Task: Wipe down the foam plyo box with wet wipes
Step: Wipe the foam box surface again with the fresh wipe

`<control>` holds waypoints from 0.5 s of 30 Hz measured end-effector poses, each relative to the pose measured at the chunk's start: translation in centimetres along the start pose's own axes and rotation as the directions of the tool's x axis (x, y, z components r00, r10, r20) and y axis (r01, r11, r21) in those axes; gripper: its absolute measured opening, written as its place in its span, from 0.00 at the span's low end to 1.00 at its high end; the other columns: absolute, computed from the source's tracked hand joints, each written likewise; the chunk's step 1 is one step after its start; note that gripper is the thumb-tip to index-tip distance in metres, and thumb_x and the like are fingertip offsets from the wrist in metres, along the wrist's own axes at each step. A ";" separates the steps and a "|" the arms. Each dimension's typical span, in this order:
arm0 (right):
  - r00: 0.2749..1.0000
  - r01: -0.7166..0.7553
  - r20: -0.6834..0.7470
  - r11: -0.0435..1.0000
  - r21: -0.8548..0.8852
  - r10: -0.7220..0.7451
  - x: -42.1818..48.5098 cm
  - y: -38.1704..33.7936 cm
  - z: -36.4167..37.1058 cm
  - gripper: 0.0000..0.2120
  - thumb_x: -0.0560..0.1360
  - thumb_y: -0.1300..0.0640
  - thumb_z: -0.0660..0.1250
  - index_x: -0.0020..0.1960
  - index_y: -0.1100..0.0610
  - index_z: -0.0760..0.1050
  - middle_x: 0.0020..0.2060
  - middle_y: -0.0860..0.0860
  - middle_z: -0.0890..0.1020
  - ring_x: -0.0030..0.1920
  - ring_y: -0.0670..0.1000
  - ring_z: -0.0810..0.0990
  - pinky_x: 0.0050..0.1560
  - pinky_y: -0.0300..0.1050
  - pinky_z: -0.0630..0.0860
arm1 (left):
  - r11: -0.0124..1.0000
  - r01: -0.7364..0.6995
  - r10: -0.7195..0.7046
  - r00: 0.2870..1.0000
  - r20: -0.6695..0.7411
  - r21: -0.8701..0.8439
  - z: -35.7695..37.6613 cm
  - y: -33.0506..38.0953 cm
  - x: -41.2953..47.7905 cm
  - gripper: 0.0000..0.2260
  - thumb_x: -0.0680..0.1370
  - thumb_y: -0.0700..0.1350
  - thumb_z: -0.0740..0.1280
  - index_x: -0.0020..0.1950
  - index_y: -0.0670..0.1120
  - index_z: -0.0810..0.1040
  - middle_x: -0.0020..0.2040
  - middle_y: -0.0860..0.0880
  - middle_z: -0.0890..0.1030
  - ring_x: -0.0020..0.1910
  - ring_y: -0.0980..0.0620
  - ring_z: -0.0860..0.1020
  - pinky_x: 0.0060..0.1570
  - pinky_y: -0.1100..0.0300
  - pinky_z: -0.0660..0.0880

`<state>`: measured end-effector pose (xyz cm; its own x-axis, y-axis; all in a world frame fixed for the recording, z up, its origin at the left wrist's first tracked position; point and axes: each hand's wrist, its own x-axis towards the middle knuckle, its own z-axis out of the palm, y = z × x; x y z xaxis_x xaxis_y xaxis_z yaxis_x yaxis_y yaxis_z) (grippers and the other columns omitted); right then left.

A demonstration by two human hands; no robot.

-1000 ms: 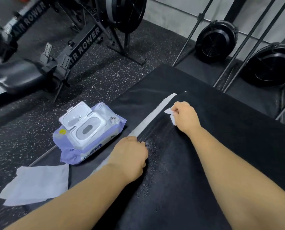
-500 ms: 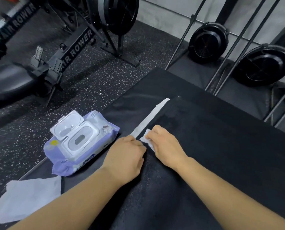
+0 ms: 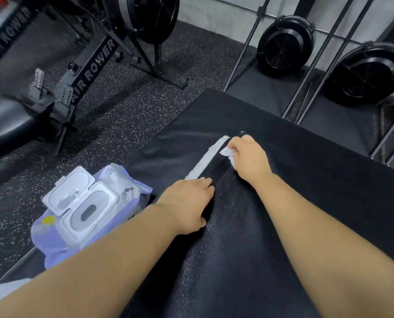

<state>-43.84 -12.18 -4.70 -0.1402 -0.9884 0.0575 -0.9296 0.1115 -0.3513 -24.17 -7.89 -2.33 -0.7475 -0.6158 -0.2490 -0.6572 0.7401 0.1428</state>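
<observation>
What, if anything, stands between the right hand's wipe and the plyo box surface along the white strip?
Nothing visible. The right hand presses the wipe on the plyo box by the white strip. Only the left hand, resting at the strip's near end, lies along that line.

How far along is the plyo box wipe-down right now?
Done: the wipes pack lies open. In hand: the right hand pinches a wet wipe against the plyo box beside the white strip; the left hand rests on the box nearby. Left: probably most of the top, which shows no clear wet trail.
</observation>
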 end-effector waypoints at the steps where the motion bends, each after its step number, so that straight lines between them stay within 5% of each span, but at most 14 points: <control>1: 1.000 -0.013 -0.006 1.000 0.005 0.013 -0.1 -0.3 -0.1 0.11 0.77 0.64 0.60 0.57 0.56 0.76 0.51 0.54 0.73 0.50 0.58 0.75 0.49 0.51 0.74 | 1.000 -0.003 0.003 1.000 0.017 0.019 -0.2 0.1 0.2 0.24 0.73 0.52 0.70 0.65 0.44 0.69 0.64 0.50 0.68 0.64 0.50 0.69 0.60 0.52 0.70; 7: 0.986 0.159 0.047 0.985 0.063 -0.162 -5.8 -3.1 0.9 0.05 0.79 0.59 0.62 0.52 0.57 0.76 0.48 0.53 0.71 0.49 0.57 0.72 0.48 0.52 0.74 | 0.999 0.033 -0.032 0.997 0.065 -0.008 -0.6 0.8 0.3 0.22 0.74 0.48 0.69 0.65 0.45 0.69 0.64 0.50 0.69 0.63 0.50 0.69 0.61 0.57 0.67; 15: 0.957 0.265 0.109 0.963 0.052 -0.269 -4.8 -2.0 0.7 0.10 0.79 0.58 0.62 0.59 0.57 0.76 0.51 0.52 0.72 0.52 0.53 0.69 0.49 0.50 0.73 | 0.997 0.078 -0.079 0.984 0.162 0.015 -1.3 1.3 0.8 0.26 0.75 0.46 0.68 0.71 0.44 0.65 0.68 0.49 0.66 0.67 0.49 0.68 0.61 0.56 0.69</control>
<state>-41.11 -7.72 -4.91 0.1529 -0.9871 0.0476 -0.9146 -0.1596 -0.3716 -25.77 -7.78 -1.08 -0.6678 -0.6202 -0.4116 -0.7116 0.6941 0.1085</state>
